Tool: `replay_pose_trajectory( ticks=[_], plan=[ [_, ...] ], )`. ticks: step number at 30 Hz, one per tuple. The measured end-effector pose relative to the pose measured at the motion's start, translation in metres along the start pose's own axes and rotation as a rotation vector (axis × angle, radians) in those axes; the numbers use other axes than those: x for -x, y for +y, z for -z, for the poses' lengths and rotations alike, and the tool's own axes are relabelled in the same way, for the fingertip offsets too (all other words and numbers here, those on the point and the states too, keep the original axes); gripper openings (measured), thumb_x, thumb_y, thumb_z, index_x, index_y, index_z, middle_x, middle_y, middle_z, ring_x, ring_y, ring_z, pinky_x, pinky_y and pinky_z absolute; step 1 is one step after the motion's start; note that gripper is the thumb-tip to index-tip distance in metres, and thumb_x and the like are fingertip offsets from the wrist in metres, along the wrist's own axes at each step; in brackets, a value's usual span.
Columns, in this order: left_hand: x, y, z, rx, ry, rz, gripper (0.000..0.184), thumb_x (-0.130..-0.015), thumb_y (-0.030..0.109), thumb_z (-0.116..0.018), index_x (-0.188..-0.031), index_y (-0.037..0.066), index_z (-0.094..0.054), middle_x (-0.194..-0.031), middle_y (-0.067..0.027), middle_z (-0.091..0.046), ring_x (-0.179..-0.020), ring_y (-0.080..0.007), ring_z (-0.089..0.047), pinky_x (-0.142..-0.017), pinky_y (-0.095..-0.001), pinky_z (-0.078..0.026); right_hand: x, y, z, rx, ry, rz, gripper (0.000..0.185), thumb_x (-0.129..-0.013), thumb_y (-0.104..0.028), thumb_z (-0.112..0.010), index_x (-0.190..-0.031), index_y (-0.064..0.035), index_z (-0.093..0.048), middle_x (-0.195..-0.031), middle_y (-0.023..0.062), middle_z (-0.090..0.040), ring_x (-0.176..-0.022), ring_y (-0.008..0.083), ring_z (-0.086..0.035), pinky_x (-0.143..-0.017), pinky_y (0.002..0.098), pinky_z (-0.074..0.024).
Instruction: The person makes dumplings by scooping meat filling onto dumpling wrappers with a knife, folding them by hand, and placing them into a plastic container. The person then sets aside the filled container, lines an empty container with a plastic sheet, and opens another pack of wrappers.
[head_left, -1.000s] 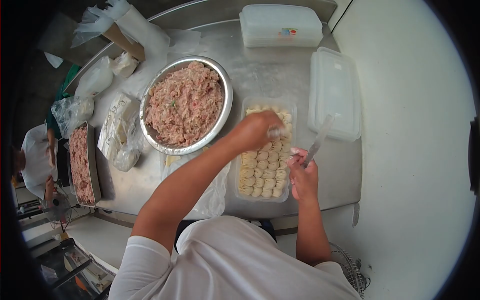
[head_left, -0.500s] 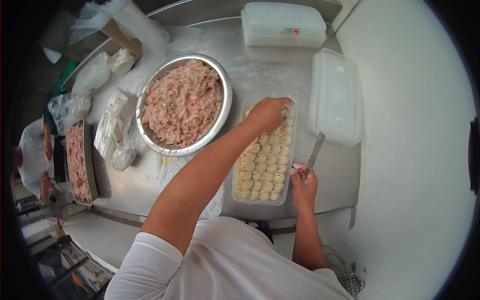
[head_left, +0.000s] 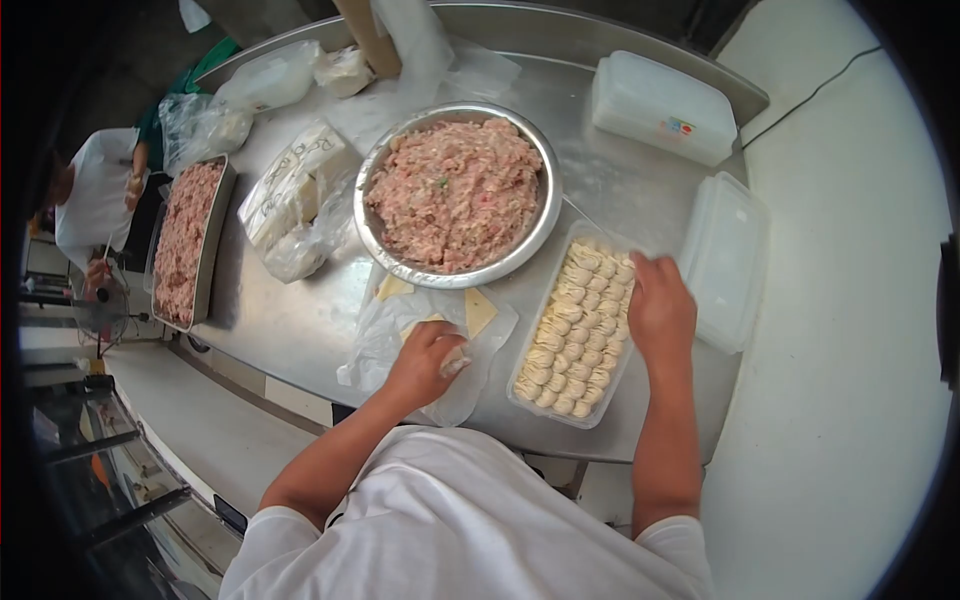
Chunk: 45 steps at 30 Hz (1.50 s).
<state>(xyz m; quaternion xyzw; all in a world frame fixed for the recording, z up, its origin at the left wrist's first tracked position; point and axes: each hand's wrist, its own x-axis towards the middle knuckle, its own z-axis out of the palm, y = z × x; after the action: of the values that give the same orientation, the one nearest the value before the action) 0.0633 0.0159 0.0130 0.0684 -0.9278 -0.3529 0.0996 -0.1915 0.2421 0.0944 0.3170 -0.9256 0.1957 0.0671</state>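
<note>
My left hand [head_left: 430, 362] is closed, palm down, over clear plastic wrap [head_left: 380, 350] and pale dough sheets [head_left: 480, 311]. Something whitish shows in its curled fingers, too unclear to name. On the right, my right hand [head_left: 662, 305] is closed beside the upper right rim of a clear container [head_left: 521, 402] with rows of pleated dumplings [head_left: 577, 335]. The thin knife [head_left: 583, 213], seen nearly edge-on, points from its fingertips toward a steel bowl [head_left: 556, 205] of minced filling [head_left: 455, 190].
A clear lidded container [head_left: 727, 265] lies right, stacked containers [head_left: 665, 105] behind. Left are a plastic-wrapped package [head_left: 300, 190] and a metal tray [head_left: 222, 215] of mince [head_left: 187, 240]. A person in white [head_left: 97, 195] is at the far left.
My left hand has left the dumpling container and moved left to the dough sheets. My right hand has risen along the container's right side, and the knife has swung left. The view has shifted.
</note>
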Motion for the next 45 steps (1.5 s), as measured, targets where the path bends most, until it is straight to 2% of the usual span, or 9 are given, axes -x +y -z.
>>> replay_pose_trajectory(
  ticks=[5,14,20,23,26,29,33,39,45],
  plan=[
    [0.028,-0.035,-0.008,-0.118,0.04,0.119,0.034,-0.072,0.009,-0.083,-0.102,0.005,-0.068,-0.119,-0.0116,-0.063,-0.115,-0.0359,-0.054,-0.099,-0.0448,-0.047,-0.099,-0.041,-0.014,0.327,-0.024,0.26,0.019,-0.09,-0.01,-0.055,-0.1,-0.0083,-0.07,-0.096,0.0139,-0.062,-0.086,0.0304,-0.066,-0.073,0.0432,-0.055],
    [0.024,-0.042,-0.002,0.05,0.069,0.162,0.02,-0.073,0.006,-0.079,-0.093,0.01,-0.074,-0.118,-0.0116,-0.065,-0.108,-0.0347,-0.057,-0.096,-0.0438,-0.048,-0.074,-0.102,0.003,0.47,-0.21,0.643,0.015,-0.079,-0.005,-0.062,-0.069,-0.0121,-0.07,-0.075,0.0052,-0.069,-0.074,0.0227,-0.07,-0.07,0.0333,-0.0565],
    [0.026,-0.049,0.005,0.037,-0.056,0.125,0.023,-0.076,0.004,-0.075,-0.099,0.01,-0.074,-0.116,-0.0121,-0.065,-0.108,-0.0335,-0.059,-0.096,-0.0417,-0.049,-0.072,-0.115,0.018,0.357,-0.399,0.57,0.012,-0.082,-0.007,-0.061,-0.079,-0.0081,-0.073,-0.086,0.0062,-0.072,-0.084,0.0254,-0.071,-0.075,0.0366,-0.0569],
    [0.029,-0.071,-0.009,0.375,0.165,0.347,0.021,-0.087,0.01,-0.066,-0.108,0.008,-0.07,-0.111,-0.0126,-0.067,-0.096,-0.0318,-0.063,-0.088,-0.0427,-0.052,-0.074,-0.093,0.01,0.042,-0.464,0.431,0.014,-0.086,-0.01,-0.064,-0.092,-0.004,-0.074,-0.092,0.0104,-0.072,-0.083,0.0291,-0.07,-0.075,0.0375,-0.0552],
    [0.015,-0.051,0.036,1.711,0.497,0.679,0.032,-0.104,0.024,-0.046,-0.129,0.005,-0.055,-0.123,-0.0118,-0.064,-0.113,-0.0246,-0.064,-0.098,-0.0405,-0.053,-0.052,-0.074,-0.003,-0.368,-0.435,0.292,0.018,-0.089,-0.011,-0.067,-0.103,-0.0011,-0.073,-0.092,0.0124,-0.071,-0.08,0.0277,-0.068,-0.073,0.0356,-0.053],
    [0.006,-0.029,0.07,1.957,0.55,0.628,0.038,-0.106,0.024,-0.044,-0.135,0.0,-0.05,-0.132,-0.0143,-0.061,-0.123,-0.0268,-0.061,-0.108,-0.0427,-0.048,-0.017,-0.087,-0.007,-0.528,-0.262,0.166,0.017,-0.09,-0.006,-0.068,-0.105,-0.0003,-0.072,-0.089,0.0123,-0.068,-0.076,0.0247,-0.065,-0.072,0.0332,-0.0512],
    [-0.028,-0.004,0.075,1.681,0.584,0.686,0.042,-0.106,0.024,-0.042,-0.139,-0.001,-0.045,-0.136,-0.0162,-0.057,-0.125,-0.0307,-0.059,-0.11,-0.0465,-0.046,0.016,-0.114,-0.02,-0.654,-0.083,0.194,0.02,-0.091,-0.001,-0.064,-0.11,-0.0015,-0.071,-0.096,0.0127,-0.064,-0.08,0.0218,-0.063,-0.071,0.0307,-0.0506],
    [-0.059,0.008,0.081,2.011,0.434,0.525,0.041,-0.107,0.018,-0.036,-0.141,-0.004,-0.04,-0.139,-0.0211,-0.053,-0.128,-0.0336,-0.056,-0.112,-0.0473,-0.046,0.041,-0.125,-0.051,-0.63,-0.054,0.227,0.026,-0.087,0.002,-0.065,-0.111,-0.0046,-0.072,-0.091,0.0107,-0.058,-0.078,0.0263,-0.062,-0.068,0.0342,-0.0513],
    [-0.056,0.001,0.081,1.893,0.732,0.649,0.035,-0.106,0.017,-0.038,-0.133,-0.004,-0.047,-0.131,-0.0196,-0.059,-0.121,-0.0312,-0.06,-0.109,-0.0448,-0.047,0.033,-0.121,-0.012,-0.485,-0.129,0.285,0.026,-0.083,0.002,-0.067,-0.107,-0.0055,-0.073,-0.089,0.0105,-0.059,-0.077,0.0277,-0.063,-0.067,0.038,-0.0508]
  ],
)
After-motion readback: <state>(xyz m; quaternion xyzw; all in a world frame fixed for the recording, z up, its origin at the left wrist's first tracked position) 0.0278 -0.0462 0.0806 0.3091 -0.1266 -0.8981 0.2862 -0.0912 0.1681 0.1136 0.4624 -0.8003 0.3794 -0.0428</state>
